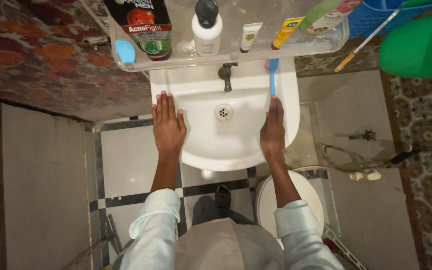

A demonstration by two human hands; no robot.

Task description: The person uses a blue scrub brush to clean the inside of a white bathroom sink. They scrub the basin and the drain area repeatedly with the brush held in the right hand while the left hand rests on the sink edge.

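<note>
The left hand (168, 125) lies flat, fingers stretched and together, palm down on the left rim of the white washbasin (236, 150), gripping nothing. The right hand (273, 131) rests edge-on along the right rim, fingers extended, its fingertips touching the near end of a blue toothbrush (272, 75) that lies along that rim; it is not closed around it. Between the hands sits the drain (223, 112), and farther off the dark tap (226, 75). Beyond the basin a clear shelf (141, 64) carries a white bottle with a black cap (207, 31), small tubes (250, 36) and a dark tube (143, 25). A green bucket (421, 42) hangs far right
</note>
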